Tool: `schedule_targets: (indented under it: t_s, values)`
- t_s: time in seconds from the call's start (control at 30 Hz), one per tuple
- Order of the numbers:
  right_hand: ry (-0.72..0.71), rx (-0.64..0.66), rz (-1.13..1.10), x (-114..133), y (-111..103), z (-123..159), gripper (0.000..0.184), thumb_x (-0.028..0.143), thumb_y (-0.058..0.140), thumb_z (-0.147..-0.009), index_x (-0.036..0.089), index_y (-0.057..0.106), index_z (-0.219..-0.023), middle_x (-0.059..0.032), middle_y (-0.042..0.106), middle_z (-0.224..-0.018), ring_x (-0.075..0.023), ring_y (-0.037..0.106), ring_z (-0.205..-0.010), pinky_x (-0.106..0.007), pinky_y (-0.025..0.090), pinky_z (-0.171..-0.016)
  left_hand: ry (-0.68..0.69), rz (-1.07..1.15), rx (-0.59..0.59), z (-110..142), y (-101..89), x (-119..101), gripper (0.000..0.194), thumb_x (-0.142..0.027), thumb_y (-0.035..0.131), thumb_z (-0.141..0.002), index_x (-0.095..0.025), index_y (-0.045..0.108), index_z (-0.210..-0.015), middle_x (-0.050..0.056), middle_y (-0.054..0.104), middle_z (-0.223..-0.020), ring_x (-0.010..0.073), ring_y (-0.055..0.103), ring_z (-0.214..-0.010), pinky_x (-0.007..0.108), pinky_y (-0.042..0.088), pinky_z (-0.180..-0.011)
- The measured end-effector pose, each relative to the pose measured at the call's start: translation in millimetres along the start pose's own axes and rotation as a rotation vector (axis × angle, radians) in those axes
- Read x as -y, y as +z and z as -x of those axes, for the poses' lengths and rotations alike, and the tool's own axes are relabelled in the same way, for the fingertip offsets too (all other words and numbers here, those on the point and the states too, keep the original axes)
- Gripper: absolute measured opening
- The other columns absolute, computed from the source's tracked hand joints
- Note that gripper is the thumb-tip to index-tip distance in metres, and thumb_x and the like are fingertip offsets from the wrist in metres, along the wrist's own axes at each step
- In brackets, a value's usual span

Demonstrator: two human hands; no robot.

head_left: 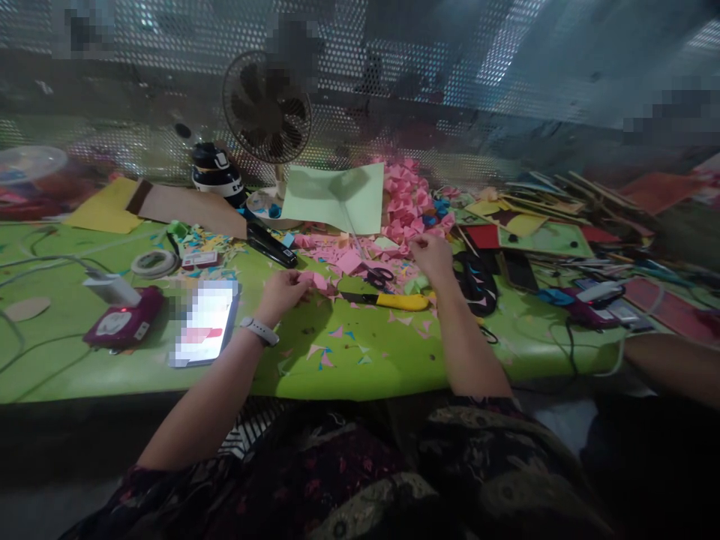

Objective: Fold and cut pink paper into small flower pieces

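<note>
Left grip (283, 292) snug on pink paper (318, 281), right grip (433, 259) unclear; round tub (34, 177), contents blurred

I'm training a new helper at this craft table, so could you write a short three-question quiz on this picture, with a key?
1. What do the fingers of the left hand hold?
A) a phone
B) pink paper
C) a fan

2. True or false: a watch is worn on the left wrist.

3. Fill in the blank: the long tool, lying just nearer the person than the scissors, has a ____ handle.

Key: 1. B; 2. True; 3. yellow.
</note>
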State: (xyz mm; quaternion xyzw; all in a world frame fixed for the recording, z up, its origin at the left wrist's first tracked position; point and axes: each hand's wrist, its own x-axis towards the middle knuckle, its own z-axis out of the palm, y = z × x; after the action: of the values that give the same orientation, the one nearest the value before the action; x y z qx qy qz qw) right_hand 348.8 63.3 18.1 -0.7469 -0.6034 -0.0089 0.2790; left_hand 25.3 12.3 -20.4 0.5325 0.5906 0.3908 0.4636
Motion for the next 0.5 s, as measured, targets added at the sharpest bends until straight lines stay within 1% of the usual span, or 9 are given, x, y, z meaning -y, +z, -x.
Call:
schedule_targets:
  t_s: [0.1,0.2,0.27,0.4,0.5]
  values:
    - [-0.047,0.06,-0.009,6.4,0.6,4.7,0.024,0.025,0.055,-0.088,0.017,0.076,-0.096,-0.0085,0.077,-0.098,-0.0242,0.069,-0.096,-0.033,0.049,-0.088,0.103,-0.312,-0.011,5.1,-1.8,-5.0,0.023,-0.039,0.068,-0.075,-0.018,0.065,-0.065,0.0,0.059,-0.052,0.0149,0.053,-0.053,0.025,0.033,-0.053]
    - [-0.121,0.195,0.009,11.0,-9.7,11.0,0.022,0.023,0.057,-0.086,0.016,0.076,-0.096,-0.0088,0.077,-0.098,-0.0219,0.068,-0.091,-0.03,0.048,-0.082,0.129,-0.537,0.011,9.6,-1.4,-11.1,0.027,-0.037,0.059,-0.081,-0.019,0.059,-0.06,0.0,0.053,-0.05,0.0156,0.049,-0.053,0.027,0.028,-0.053]
    - [-0.157,0.285,0.039,9.2,-22.9,12.9,0.021,0.023,0.059,-0.085,0.016,0.076,-0.096,-0.0084,0.077,-0.098,-0.0208,0.068,-0.088,-0.029,0.047,-0.079,0.116,-0.602,0.029,11.1,-0.2,-13.3,0.027,-0.037,0.056,-0.082,-0.019,0.058,-0.062,0.0,0.053,-0.051,0.016,0.049,-0.053,0.028,0.028,-0.053]
    - [-0.202,0.368,0.14,-3.6,-48.4,9.5,0.021,0.023,0.061,-0.085,0.018,0.075,-0.099,-0.007,0.077,-0.099,-0.0203,0.068,-0.089,-0.027,0.045,-0.076,0.127,-0.654,0.024,11.2,1.1,-13.2,0.028,-0.04,0.055,-0.083,-0.019,0.059,-0.065,0.001,0.057,-0.056,0.0163,0.05,-0.055,0.028,0.028,-0.055]
    - [-0.252,0.532,0.221,-13.1,-52.7,9.2,0.027,0.018,0.063,-0.081,0.018,0.074,-0.106,-0.0063,0.077,-0.105,-0.0193,0.068,-0.092,-0.025,0.045,-0.075,0.143,-0.652,0.027,10.7,0.1,-12.6,0.028,-0.041,0.055,-0.083,-0.019,0.062,-0.066,0.002,0.058,-0.058,0.0165,0.05,-0.055,0.028,0.028,-0.055]
